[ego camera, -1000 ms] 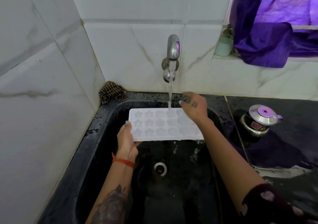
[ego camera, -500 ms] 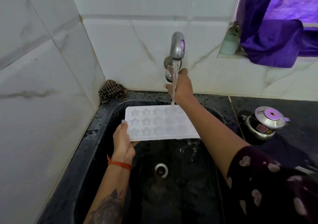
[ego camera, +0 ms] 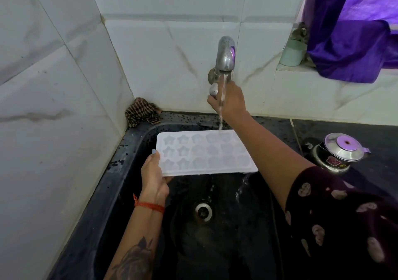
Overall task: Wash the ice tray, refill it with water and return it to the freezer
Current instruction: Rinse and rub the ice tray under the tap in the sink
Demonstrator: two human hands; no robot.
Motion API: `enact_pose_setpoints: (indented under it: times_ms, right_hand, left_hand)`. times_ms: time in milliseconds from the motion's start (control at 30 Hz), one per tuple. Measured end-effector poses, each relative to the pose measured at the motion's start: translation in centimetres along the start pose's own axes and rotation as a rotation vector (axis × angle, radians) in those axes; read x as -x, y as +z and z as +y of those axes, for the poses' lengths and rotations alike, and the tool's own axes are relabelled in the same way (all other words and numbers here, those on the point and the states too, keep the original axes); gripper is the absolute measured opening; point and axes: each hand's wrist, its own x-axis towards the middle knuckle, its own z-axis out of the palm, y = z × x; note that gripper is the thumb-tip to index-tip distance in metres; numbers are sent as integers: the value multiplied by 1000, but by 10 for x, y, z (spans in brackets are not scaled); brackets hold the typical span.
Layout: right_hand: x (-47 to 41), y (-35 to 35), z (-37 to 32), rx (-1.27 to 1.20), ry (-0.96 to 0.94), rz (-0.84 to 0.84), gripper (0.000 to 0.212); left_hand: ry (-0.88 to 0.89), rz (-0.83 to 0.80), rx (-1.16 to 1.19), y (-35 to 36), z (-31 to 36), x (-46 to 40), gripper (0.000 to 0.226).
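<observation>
A white ice tray [ego camera: 204, 153] with star-shaped cells is held level over the black sink [ego camera: 120, 172]. My left hand [ego camera: 154, 175] grips the tray's left end, thumb on top. Water runs from the steel tap [ego camera: 225, 56] onto the tray's far right cells and spills off into the sink. My right hand [ego camera: 229, 101] is up at the wall behind the stream, its fingers curled round the tap's round knob [ego camera: 213, 90].
A checked cloth [ego camera: 142, 111] lies in the back left corner of the sink rim. A steel kettle with a purple lid [ego camera: 340, 152] stands on the black counter at right. A pale green cup [ego camera: 293, 52] and purple fabric [ego camera: 353, 42] sit on the ledge. The drain [ego camera: 203, 210] is below the tray.
My right hand has left the tray's far edge and risen to the tap knob. The left hand keeps holding the tray under the stream.
</observation>
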Motion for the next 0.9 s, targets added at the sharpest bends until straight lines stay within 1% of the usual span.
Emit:
enact_pose_setpoints:
  times_ms: [67, 100, 200, 333, 433, 533, 633, 733, 800, 900]
  right_hand:
    - [1, 0, -2, -60, 35, 57, 38]
    - [1, -1, -4, -76, 75, 30, 35]
    - [1, -3, 1, -171, 113, 19, 26]
    - [8, -17, 10, -263, 138, -23, 38]
    - [28, -26, 19, -384, 186, -118, 47]
    - [60, -28, 32, -368, 209, -166, 45]
    - [96, -33, 44, -306, 231, -133, 34]
    - [128, -36, 53, -316, 261, -121, 24]
    - [144, -36, 54, -271, 253, -167, 30]
    - [157, -35, 56, -196, 245, -252, 46]
  left_hand:
    - [18, 10, 4, -2, -1, 1, 18]
    - [26, 27, 12, 0, 1, 4, 18]
    - [22, 29, -3, -3, 0, 3, 20]
    - [34, 47, -19, -4, 2, 8, 21]
    - [47, 52, -32, -5, 2, 13, 22]
    - [23, 50, -28, -7, 1, 18, 20]
    - [17, 49, -15, -10, 0, 23, 19]
    - [18, 50, -9, -11, 0, 29, 19]
    - [16, 42, -5, -12, 1, 35, 19]
    - [24, 27, 0, -14, 1, 42, 19]
